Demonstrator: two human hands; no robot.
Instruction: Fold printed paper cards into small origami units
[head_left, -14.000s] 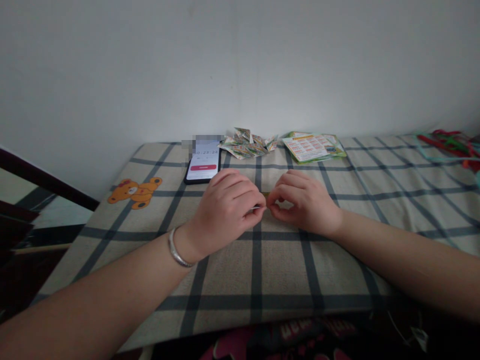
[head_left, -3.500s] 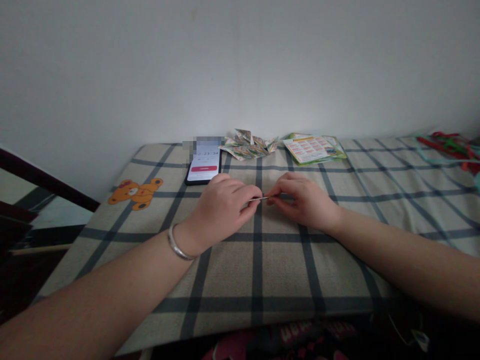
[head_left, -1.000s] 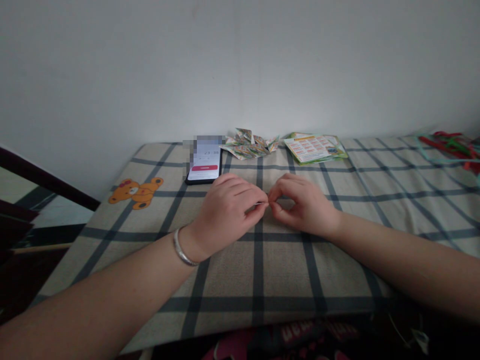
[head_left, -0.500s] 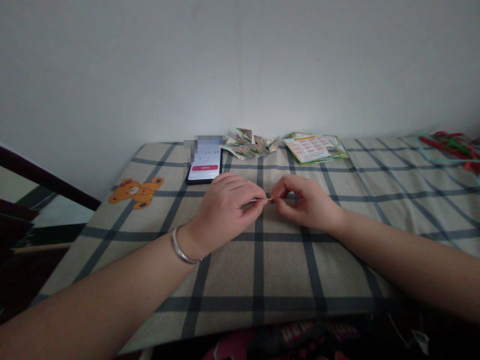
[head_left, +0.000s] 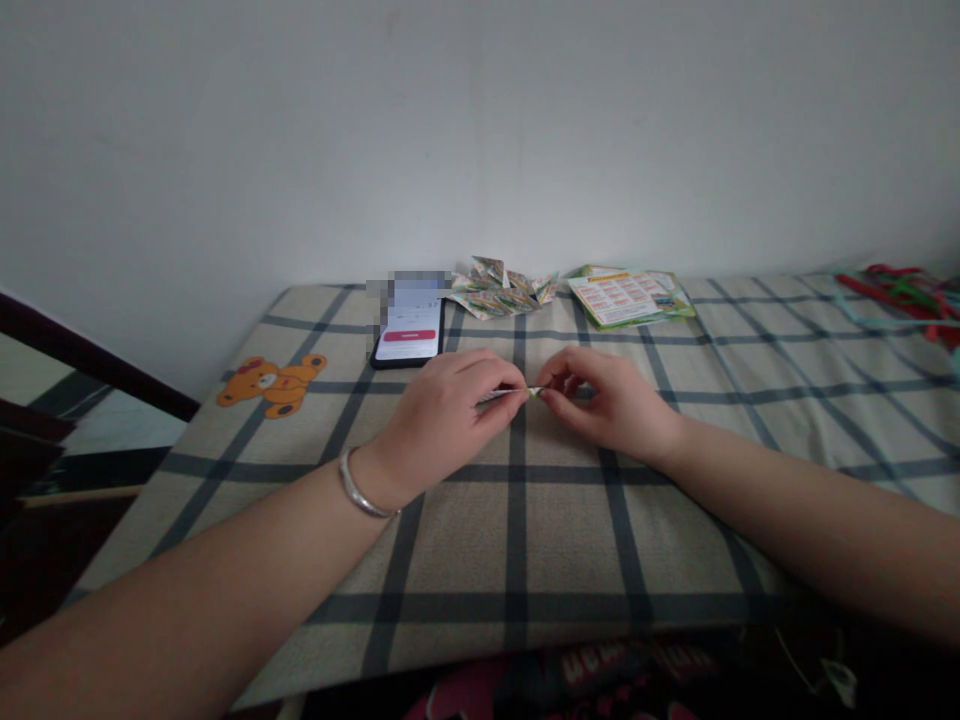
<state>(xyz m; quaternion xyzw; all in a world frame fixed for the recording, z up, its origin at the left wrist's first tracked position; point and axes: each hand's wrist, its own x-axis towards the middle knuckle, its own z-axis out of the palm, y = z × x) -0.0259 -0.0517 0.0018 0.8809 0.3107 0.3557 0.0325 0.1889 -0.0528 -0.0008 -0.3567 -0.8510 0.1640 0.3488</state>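
Note:
My left hand [head_left: 444, 415] and my right hand [head_left: 609, 402] meet over the middle of a checked cloth [head_left: 525, 520]. Both pinch a small folded piece of paper [head_left: 525, 392] between thumb and fingers; only a thin pale edge of it shows between the fingertips. A silver bangle [head_left: 354, 487] sits on my left wrist. Behind the hands, by the wall, lies a heap of several folded paper pieces [head_left: 496, 288] and a stack of printed sheets [head_left: 626, 296].
A phone [head_left: 409, 332] with a lit screen lies behind my left hand. An orange bear print [head_left: 271, 380] marks the cloth's left side. Red and green strips [head_left: 904, 290] lie at the far right. The surface's left edge drops off to a dark frame.
The hands stay together on the paper piece, working it with small finger movements. Since half a second ago the pinch has shifted slightly up; nothing else has moved.

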